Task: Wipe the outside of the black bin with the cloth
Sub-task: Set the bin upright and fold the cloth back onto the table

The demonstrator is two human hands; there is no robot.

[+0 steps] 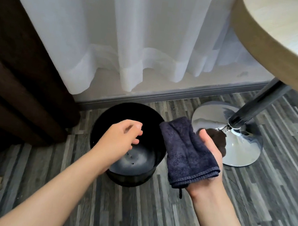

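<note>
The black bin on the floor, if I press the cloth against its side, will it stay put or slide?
The black bin looks empty, so it is probably light and may slide on the smooth floor. Steadying its rim with the left hand would likely help.

Soft daylight, wide-angle edge distortion.

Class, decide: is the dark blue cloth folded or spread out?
Folded. The dark blue terry cloth lies in layers on the right hand, doubled edges stacked at its lower end.

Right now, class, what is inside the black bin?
The black bin holds no rubbish: only a bare dark bottom with small specks. The left hand above covers part of the inside.
</note>
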